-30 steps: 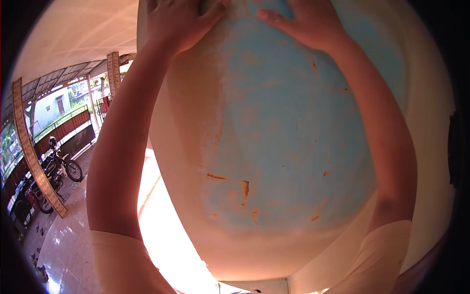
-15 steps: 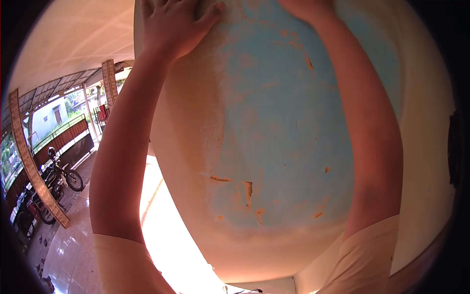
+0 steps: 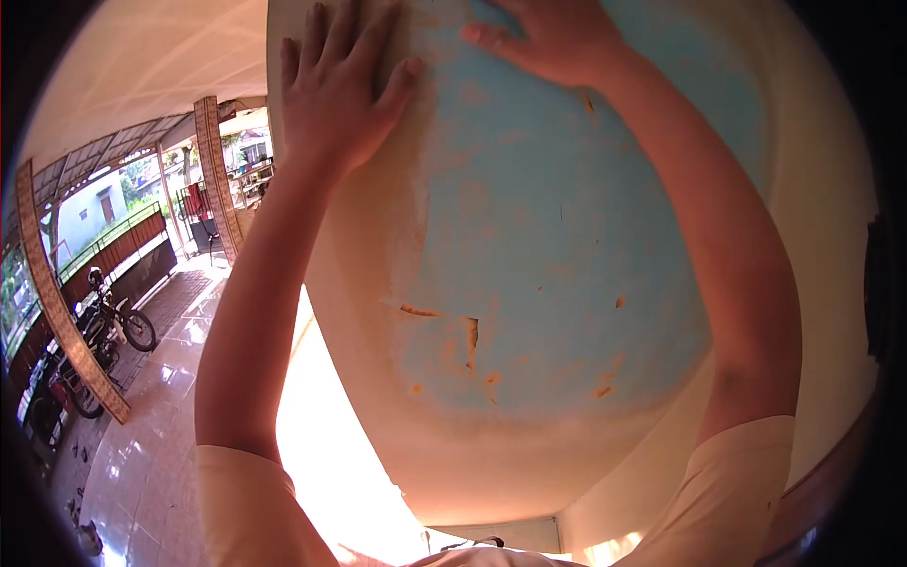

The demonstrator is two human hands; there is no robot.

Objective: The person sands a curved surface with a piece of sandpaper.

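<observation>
A broad, upright beige surface (image 3: 491, 463) like a wall fills the middle of the view, with a large worn pale blue patch (image 3: 557, 255) on it. My left hand (image 3: 340, 104) lies flat on the beige part left of the patch, fingers spread and nothing in it. Higher up, my right hand (image 3: 557, 42) is over the blue patch with its thumb stretched out to the left. The top of the frame cuts off its other fingers. Low in the patch are brown chipped marks (image 3: 472, 340) and cracks.
At the left, past a patterned pillar (image 3: 71, 293), a motorcycle (image 3: 118, 317) is parked by a fence. Shiny tiles (image 3: 156, 454) cover the floor there. A second pillar (image 3: 215, 175) stands farther back. Very bright light comes in low at centre left.
Both hands sit lower in the view, with more of the left fingers and right thumb showing. The right hand has shifted left across the blue patch. The chipped marks appear slightly higher.
</observation>
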